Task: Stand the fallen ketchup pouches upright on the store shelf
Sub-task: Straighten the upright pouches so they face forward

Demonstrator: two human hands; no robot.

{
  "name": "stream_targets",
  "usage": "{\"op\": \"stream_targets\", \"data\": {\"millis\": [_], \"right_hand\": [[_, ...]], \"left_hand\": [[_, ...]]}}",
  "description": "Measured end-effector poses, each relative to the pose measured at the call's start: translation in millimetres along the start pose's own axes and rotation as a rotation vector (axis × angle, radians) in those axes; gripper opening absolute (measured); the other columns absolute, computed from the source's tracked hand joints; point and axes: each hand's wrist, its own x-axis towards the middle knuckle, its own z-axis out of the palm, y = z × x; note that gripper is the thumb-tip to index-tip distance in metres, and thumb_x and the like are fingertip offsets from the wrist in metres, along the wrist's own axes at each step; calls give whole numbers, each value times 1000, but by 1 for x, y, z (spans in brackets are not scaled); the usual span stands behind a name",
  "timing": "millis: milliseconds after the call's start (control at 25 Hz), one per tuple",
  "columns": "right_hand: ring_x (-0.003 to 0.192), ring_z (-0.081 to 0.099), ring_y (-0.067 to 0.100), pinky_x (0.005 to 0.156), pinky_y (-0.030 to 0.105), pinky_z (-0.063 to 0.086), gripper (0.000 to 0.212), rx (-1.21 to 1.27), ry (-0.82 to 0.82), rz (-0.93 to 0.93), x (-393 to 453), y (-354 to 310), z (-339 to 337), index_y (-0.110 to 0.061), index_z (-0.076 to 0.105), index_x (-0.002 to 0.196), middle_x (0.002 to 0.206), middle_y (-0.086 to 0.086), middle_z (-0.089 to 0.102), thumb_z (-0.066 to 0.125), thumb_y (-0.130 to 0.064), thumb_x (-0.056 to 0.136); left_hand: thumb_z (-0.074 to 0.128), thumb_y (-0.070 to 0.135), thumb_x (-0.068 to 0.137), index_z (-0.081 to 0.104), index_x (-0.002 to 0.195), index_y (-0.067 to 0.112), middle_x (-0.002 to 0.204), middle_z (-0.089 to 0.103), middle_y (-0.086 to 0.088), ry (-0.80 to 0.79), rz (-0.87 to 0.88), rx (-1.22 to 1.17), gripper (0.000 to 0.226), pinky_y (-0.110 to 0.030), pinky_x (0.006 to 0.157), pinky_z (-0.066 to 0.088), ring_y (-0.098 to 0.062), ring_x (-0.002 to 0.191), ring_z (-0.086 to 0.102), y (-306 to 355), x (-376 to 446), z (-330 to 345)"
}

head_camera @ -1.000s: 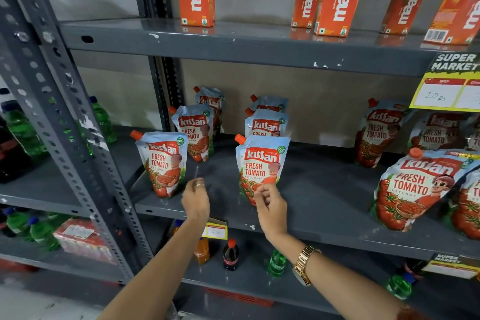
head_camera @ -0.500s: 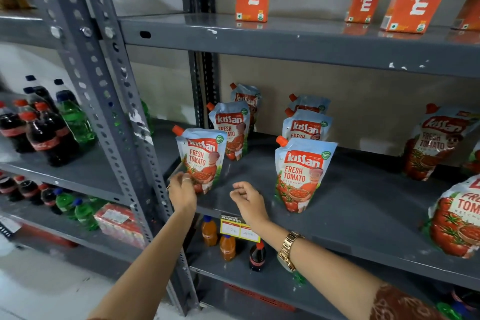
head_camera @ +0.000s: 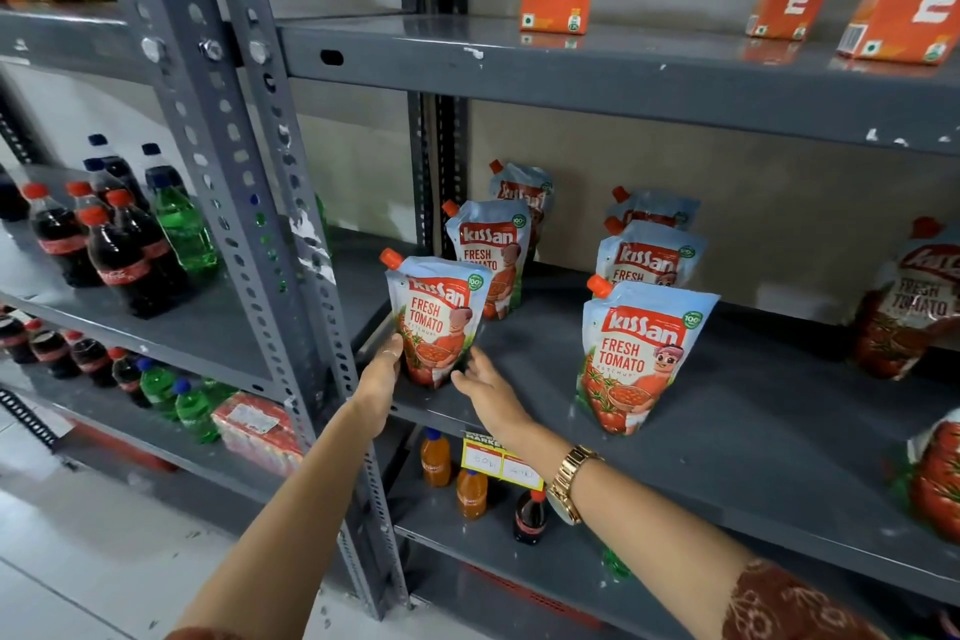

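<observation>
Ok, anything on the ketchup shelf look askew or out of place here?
Yes. The pouches at far right lean back against the wall panel instead of standing, and another at the right edge is tilted too. The front-left pouch, between both hands, tilts slightly. Nothing looks spilled.

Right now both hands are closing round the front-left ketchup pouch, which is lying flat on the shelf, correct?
Not quite: in the head view the front-left ketchup pouch stands upright on the shelf, not flat. The left hand and right hand do flank its base.
</observation>
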Motion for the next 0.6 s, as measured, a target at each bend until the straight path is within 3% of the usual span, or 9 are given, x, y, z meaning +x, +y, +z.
{"op": "stream_targets", "data": {"millis": [320, 480, 600], "right_hand": [[138, 31, 15, 106, 26, 25, 57, 65, 11, -38, -3, 8, -12, -24, 25, 145, 150, 2, 36, 48, -19, 92], [140, 28, 18, 114, 34, 23, 59, 27, -6, 5, -7, 9, -17, -26, 23, 145, 152, 4, 32, 48, -23, 92], [139, 31, 19, 110, 29, 25, 58, 57, 36, 33, -16, 9, -23, -18, 25, 145, 152, 7, 32, 49, -25, 93]], "left_hand": [[37, 23, 99, 29, 144, 16, 150, 37, -8, -41, 104, 194, 47, -33, 111, 26, -22, 138, 33, -15, 2, 6], [37, 23, 98, 34, 142, 12, 148, 40, -9, 37, 68, 141, 45, -33, 111, 28, -23, 136, 37, -13, 2, 7], [41, 24, 97, 38, 140, 10, 146, 42, -11, 168, 103, 119, 45, -31, 108, 30, -24, 134, 40, -16, -10, 14]]}}
